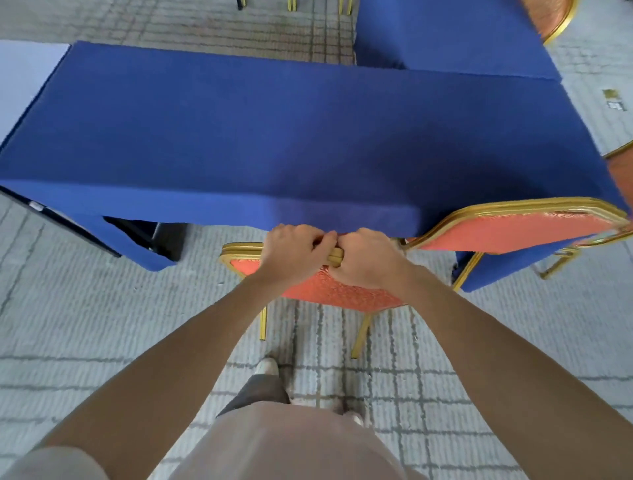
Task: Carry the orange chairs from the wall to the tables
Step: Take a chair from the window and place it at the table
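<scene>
Pale shirt front (274,445) fills the bottom of the frame, and two bare forearms reach up from it toward the centre. Both hands meet on one orange chair (342,291) just below the middle of the picture: the left hand (291,255) and the right hand (368,262) sit side by side, knuckles almost touching, fingers curled over the gold top rail of its backrest and gripping it. Two of this chair's gold legs (263,323) show beneath the backrest; whether they rest on the carpet (102,325) cannot be told. The chair stands at the near edge of a long blue table (274,137) that spans the middle of the frame. Four orange chairs can be counted in all: the held one, a second chair (513,229) just to its right with its back against the same table edge, a third chair (620,171) partly cut off at the right border, and a fourth chair (555,17) in the upper right corner. Blue-covered tables number two, the second blue table (445,34) lying at upper right, touching the first. One white tabletop (27,75) shows at upper left. Three gold legs (291,4) poke in at the top edge. One pale shoe (267,368) shows clearly below the chair.
</scene>
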{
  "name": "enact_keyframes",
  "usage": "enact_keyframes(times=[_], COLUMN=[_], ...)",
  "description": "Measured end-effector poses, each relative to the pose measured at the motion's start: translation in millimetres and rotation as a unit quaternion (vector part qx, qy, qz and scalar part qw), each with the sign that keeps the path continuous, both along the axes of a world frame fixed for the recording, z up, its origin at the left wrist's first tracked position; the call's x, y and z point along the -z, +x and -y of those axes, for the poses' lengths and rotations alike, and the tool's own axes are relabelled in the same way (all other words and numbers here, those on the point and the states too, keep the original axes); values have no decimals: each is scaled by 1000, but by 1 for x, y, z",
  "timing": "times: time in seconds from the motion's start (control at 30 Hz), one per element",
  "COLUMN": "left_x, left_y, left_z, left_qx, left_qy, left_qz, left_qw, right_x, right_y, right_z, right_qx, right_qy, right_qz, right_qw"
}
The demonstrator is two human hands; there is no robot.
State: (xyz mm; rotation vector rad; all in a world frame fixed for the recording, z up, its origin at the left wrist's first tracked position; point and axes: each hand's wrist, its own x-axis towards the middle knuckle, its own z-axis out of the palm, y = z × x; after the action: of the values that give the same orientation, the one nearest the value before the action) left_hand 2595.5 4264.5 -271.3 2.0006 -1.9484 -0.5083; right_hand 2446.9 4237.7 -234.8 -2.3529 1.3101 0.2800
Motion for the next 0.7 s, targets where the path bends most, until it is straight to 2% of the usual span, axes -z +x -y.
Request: enact_keyframes(times=[0.17,0.27,0.37,0.47,0.57,0.7], left_x=[-7,-10,-12,-12,-12,-11], left_y=[0,-1,-4,-8,-10,-6], left_z=[3,15,28,39,46,46], left_qx=[-62,-89,-100,-111,-99,-77], left_qy=[95,117,81,20,-24,-26], left_qz=[-60,-95,-70,-25,-16,-15], left_qw=[992,985,989,993,995,997], right_x=[8,9,7,3,0,1], right_y=[-5,-7,-4,-3,-4,1], right_z=[2,11,22,34,44,40], right_qx=[-25,-37,-37,-22,-10,-9], right_qy=[-12,-7,-33,-38,-36,-65], right_qz=[49,62,78,62,41,21], right_qw=[998,997,996,997,998,998])
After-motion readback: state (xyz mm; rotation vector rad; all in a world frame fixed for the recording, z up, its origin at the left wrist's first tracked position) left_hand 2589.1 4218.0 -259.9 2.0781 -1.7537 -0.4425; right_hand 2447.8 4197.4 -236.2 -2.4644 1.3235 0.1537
